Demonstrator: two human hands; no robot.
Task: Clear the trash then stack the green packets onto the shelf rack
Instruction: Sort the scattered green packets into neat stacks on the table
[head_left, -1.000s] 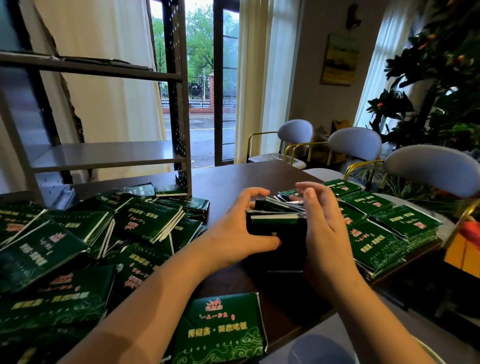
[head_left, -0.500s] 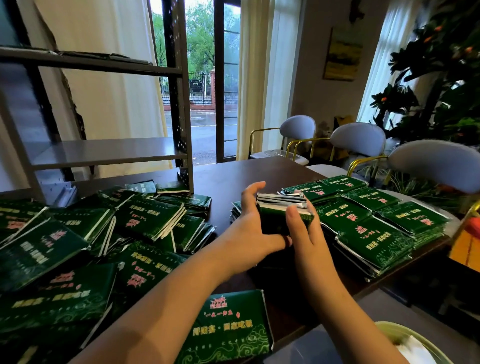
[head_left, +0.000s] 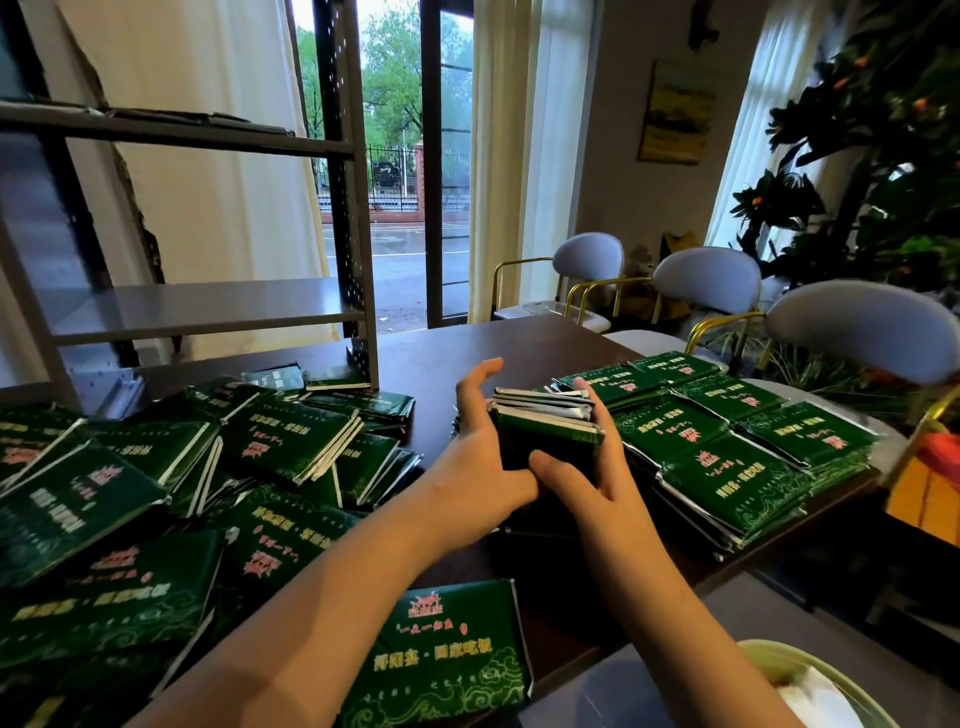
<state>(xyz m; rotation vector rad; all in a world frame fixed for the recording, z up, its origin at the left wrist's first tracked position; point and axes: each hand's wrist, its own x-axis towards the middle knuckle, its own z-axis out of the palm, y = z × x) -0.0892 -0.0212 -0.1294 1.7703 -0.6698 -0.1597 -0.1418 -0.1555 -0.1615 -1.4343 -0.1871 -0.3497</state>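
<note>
**Holding a bundle of green packets between 2 hands**

Squeezing from both sides, the left hand (head_left: 475, 457) and right hand (head_left: 582, 475) hold a small stack of green packets (head_left: 543, 423) on edge above the dark bench (head_left: 431, 353). Each grip is closed on the bundle: left palm against its left face, fingers partly lifted; right thumb across the near side, fingers behind. Left of the hands, loose packets (head_left: 182, 467) lie in a jumbled heap. Right of them, tidy piles (head_left: 727, 441) sit in rows, just beside the bundle. Behind the heap stands the shelf rack (head_left: 208, 312). One packet (head_left: 441, 660) lies under the left forearm.
</note>
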